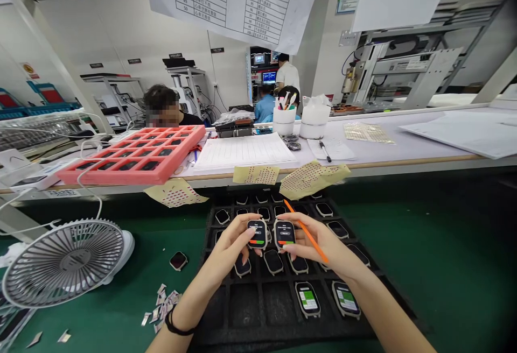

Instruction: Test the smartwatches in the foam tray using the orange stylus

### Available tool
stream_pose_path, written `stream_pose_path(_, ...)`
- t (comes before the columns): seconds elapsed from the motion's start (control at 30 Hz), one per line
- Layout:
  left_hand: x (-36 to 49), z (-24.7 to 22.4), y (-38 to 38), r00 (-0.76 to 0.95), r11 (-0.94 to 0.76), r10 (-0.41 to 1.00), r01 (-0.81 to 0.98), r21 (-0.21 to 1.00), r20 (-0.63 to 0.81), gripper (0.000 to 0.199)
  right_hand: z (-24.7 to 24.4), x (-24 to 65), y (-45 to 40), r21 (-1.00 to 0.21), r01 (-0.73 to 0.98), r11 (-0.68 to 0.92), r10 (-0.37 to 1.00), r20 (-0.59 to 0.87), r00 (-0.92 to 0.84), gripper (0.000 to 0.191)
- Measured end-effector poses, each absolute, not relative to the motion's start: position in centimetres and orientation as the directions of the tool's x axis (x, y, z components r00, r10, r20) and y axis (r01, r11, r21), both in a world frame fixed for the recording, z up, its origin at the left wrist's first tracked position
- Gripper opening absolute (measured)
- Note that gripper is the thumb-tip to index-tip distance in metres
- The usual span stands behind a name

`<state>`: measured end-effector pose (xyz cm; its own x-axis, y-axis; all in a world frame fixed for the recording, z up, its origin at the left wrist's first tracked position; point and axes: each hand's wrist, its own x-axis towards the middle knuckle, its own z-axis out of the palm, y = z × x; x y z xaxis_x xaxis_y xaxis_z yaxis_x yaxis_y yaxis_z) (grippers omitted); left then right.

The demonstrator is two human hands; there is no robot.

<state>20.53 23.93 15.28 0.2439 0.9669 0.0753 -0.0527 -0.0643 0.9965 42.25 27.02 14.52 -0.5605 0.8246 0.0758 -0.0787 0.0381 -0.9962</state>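
Observation:
My left hand (238,237) grips a smartwatch case (257,234) with a lit screen, its thumb over the glass. Beside it, my right hand (309,237) holds a second lit smartwatch case (285,234); both screens show text and a red-green bar. An orange stick (307,230), possibly a pen, lies across the right hand. Both hands are above a black foam tray (245,304) with strapless watch cases in its compartments. In the front row, two watches (308,299) (346,299) show green and white screens. Part of the tray is hidden under my hands and forearms.
A grey fan (75,261) stands at left, near a loose watch case (178,260) and small scraps (163,305) on the green mat. On the shelf are a pink foam tray (173,167), paper sheets (244,151) and a pen cup (284,121). Yellow sticker sheets (311,179) hang over its edge.

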Motion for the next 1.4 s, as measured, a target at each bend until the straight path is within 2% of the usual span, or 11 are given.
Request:
stream_pose_path(0.07,20.2,15.6,23.8,0.324,-0.036,0.942,-0.148,0.988,0.083,0.045,14.5,42.3,27.0,-0.993,-0.118,0.001,0.808,0.070,-0.585,0.054)
stream_pose_path(0.2,19.8,15.8,23.5,0.440,0.013,0.890,-0.283,0.959,0.118,0.056,14.4,42.4,26.9,-0.967,-0.249,-0.049,0.790,0.115,-0.603,0.053)
stream_pose_path(0.3,20.0,15.6,23.3,0.384,-0.087,0.909,-0.213,0.973,0.165,0.051,14.4,42.4,26.9,-0.970,-0.240,-0.033,0.805,0.117,-0.581,0.051)
stream_pose_path(0.43,20.3,15.1,23.3,0.269,-0.256,0.931,0.002,0.967,0.246,0.047,14.2,42.3,27.0,-0.994,-0.088,0.064,0.840,0.101,-0.533,0.049)
stream_pose_path(0.53,20.5,15.0,23.3,0.241,-0.279,0.937,0.084,0.956,0.252,0.043,13.9,42.2,27.0,-0.993,-0.006,0.119,0.837,0.103,-0.537,0.049)
stream_pose_path(0.63,20.6,15.0,23.3,0.214,-0.284,0.943,0.127,0.950,0.253,0.040,13.9,42.0,27.0,-0.993,-0.040,0.115,0.809,0.117,-0.576,0.045)
stream_pose_path(0.9,20.7,14.7,23.6,0.206,-0.287,0.945,0.145,0.947,0.255,0.042,13.8,41.7,26.9,-0.991,-0.079,0.110,0.804,0.135,-0.579,0.042)
stream_pose_path(1.07,20.8,14.7,23.6,0.206,-0.260,0.948,0.057,0.964,0.244,0.036,13.9,41.8,26.9,-0.994,-0.016,0.107,0.815,0.096,-0.572,0.043)
stream_pose_path(1.4,20.9,15.0,23.5,0.171,-0.237,0.959,0.061,0.970,0.224,0.031,14.0,41.4,26.8,-0.995,-0.009,0.099,0.881,0.092,-0.464,0.033)
